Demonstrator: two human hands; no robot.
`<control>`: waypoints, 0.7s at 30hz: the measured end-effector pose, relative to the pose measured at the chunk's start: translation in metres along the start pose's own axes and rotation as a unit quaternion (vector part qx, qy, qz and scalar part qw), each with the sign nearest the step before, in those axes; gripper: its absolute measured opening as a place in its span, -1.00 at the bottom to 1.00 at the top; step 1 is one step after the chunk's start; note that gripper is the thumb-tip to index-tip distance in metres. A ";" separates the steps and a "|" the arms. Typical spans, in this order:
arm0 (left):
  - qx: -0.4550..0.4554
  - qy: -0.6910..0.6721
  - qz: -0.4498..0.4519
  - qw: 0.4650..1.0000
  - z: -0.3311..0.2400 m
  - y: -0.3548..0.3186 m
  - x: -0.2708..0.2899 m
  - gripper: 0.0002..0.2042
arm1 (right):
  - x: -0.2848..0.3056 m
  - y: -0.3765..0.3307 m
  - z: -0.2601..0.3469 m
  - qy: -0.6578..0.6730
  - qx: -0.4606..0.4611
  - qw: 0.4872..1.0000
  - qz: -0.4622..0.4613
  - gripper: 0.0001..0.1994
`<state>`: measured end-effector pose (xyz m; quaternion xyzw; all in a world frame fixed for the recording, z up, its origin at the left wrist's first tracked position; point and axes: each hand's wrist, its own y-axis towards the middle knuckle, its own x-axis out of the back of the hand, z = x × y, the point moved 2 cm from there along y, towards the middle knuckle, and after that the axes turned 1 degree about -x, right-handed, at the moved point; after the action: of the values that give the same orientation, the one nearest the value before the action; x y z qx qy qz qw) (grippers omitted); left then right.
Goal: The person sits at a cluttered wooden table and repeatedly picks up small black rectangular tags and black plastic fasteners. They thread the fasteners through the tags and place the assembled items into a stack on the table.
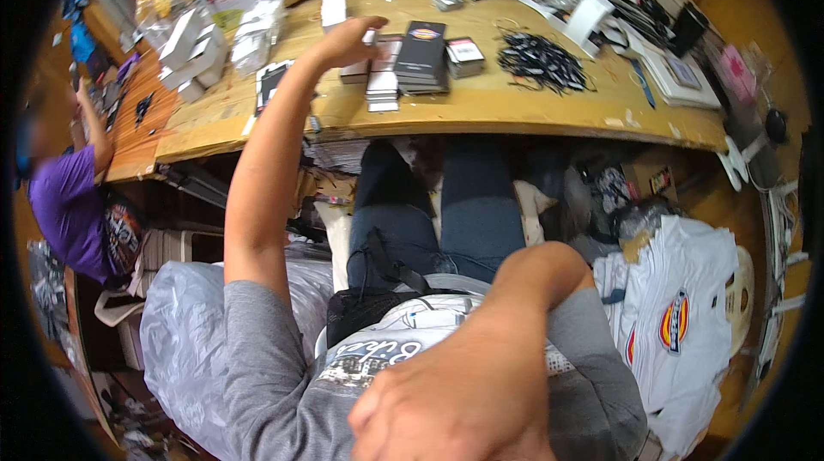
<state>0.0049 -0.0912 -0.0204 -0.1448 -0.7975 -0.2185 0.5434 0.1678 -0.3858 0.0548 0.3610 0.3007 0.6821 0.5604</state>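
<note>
My left hand (348, 43) reaches over the wooden table, its fingers apart, with no held thing visible. It is nearest to a pile of narrow cards (384, 66) and a small white box (334, 8) behind it. Right of the pile lies a stack of black hang tags (422, 57), then a shorter stack of white-faced tags (464, 57). A heap of black tag strings (542, 62) is spread farther right. My right hand (446, 401) is raised close in front of my chest, its back showing and fingers curled in; whatever they hold is hidden.
White boxes (193, 53) and plastic bags stand along the table's back left. A blue pen (642, 83) lies at the right. Folded white shirts (678, 332) are piled at my right, a large plastic bag (184, 349) at my left. A person in purple (73, 203) sits at far left.
</note>
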 end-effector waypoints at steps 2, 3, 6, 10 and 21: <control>0.024 0.021 0.044 0.999 0.001 0.004 -0.002 -0.33 | 0.001 0.001 -0.005 0.037 0.029 0.999 0.027 -0.53; 0.030 0.021 0.062 0.997 0.000 0.004 -0.003 -0.27 | 0.003 0.000 -0.007 0.056 0.043 0.997 0.042 -0.53; 0.030 -0.021 0.095 0.995 -0.001 0.006 0.001 -0.23 | 0.016 0.008 0.003 0.067 0.061 0.991 0.096 -0.56; 0.015 -0.012 0.083 0.996 0.000 0.014 -0.002 -0.23 | 0.011 0.007 0.002 0.089 0.105 0.988 0.067 -0.54; 0.033 -0.130 -0.204 0.970 0.005 0.005 0.000 -0.51 | 0.203 -0.055 0.004 -0.688 -0.272 0.620 -0.259 -0.72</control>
<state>0.0031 -0.0844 -0.0209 0.0119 -0.8810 -0.2775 0.3830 0.1788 -0.1758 0.0441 0.4629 -0.2915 0.1113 0.8297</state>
